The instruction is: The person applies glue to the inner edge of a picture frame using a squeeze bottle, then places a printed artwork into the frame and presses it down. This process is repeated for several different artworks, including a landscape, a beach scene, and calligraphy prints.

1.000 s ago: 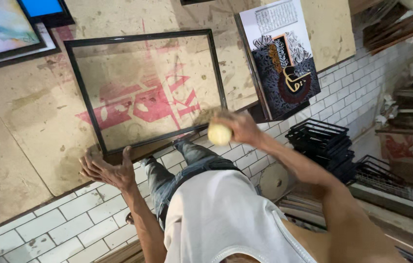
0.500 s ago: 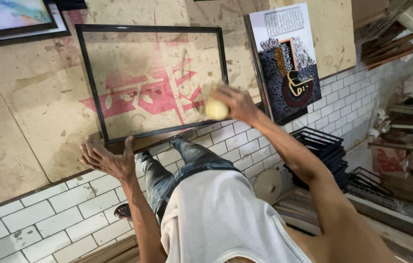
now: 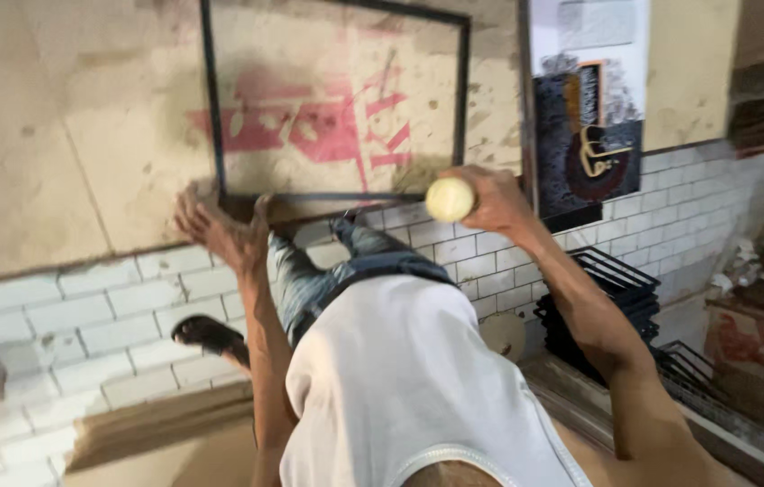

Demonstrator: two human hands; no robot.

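My left hand point(image 3: 220, 227) lies flat with fingers spread on the lower left corner of a black-framed glass pane point(image 3: 211, 108) that rests on a worn board with red markings. My right hand point(image 3: 488, 197) is closed around the round pale wooden handle of a tool point(image 3: 450, 199), held over the frame's lower right corner. The tool's working end is hidden behind the hand. My white vest and jeans fill the lower middle of the view.
A framed dark picture with gold lettering point(image 3: 585, 135) stands to the right of the pane. A stack of black frames point(image 3: 612, 298) sits further right on the white tiled floor point(image 3: 84, 316). A dark sandal point(image 3: 209, 335) lies below my left arm.
The view has moved closer and shifted, so the frame sits higher. My right hand with the tool has moved along the frame's lower edge toward its right corner. My left hand stays pressed on the left corner.
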